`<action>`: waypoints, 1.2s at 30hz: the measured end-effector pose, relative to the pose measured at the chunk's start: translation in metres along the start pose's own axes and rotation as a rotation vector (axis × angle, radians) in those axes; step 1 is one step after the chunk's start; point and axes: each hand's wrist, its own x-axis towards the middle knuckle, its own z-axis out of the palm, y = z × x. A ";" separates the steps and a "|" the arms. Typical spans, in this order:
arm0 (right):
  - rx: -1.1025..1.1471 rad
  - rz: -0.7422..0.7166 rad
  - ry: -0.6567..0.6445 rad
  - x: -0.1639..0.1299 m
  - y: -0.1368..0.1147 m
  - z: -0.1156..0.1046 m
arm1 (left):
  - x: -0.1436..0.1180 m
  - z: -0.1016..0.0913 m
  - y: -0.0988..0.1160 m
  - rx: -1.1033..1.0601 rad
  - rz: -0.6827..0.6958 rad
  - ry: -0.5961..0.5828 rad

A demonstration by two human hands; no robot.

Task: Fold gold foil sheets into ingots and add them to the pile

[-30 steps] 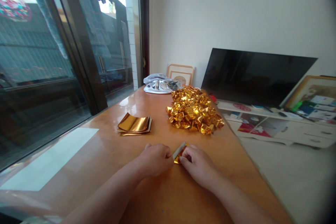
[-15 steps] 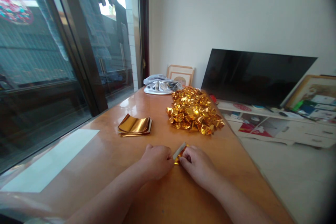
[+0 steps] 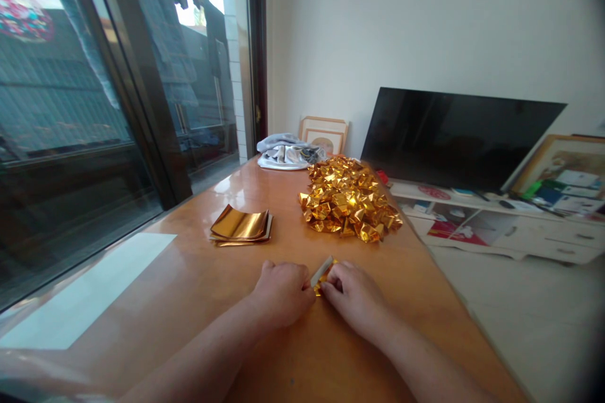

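Note:
My left hand (image 3: 282, 293) and my right hand (image 3: 354, 294) rest on the wooden table (image 3: 198, 277), fingertips meeting on a small gold foil sheet (image 3: 322, 273) that is partly folded, its white underside showing. Both hands pinch it between them. Farther back lies a flat stack of gold foil sheets (image 3: 241, 227) to the left. A large pile of folded gold foil pieces (image 3: 347, 198) sits to the right of that stack.
A crumpled grey-white cloth (image 3: 286, 152) and a framed picture (image 3: 324, 133) stand at the table's far end. A dark TV screen (image 3: 454, 135) leans on a low white cabinet (image 3: 520, 233) at right. A glass sliding door (image 3: 94, 107) runs along the left.
Almost nothing differs; both hands stay on the foil piece, with only slight finger and camera shifts.

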 end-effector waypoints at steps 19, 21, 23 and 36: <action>-0.048 -0.026 -0.023 -0.005 -0.002 -0.008 | -0.002 -0.006 -0.002 -0.050 0.136 -0.029; -0.068 -0.020 -0.023 -0.006 -0.002 -0.011 | -0.002 -0.008 -0.001 -0.060 0.128 -0.043; -0.083 -0.008 -0.034 -0.008 -0.001 -0.014 | -0.001 -0.009 -0.001 -0.063 0.117 -0.048; -0.153 0.047 -0.053 -0.013 0.009 -0.028 | 0.001 -0.007 -0.006 -0.096 0.116 -0.060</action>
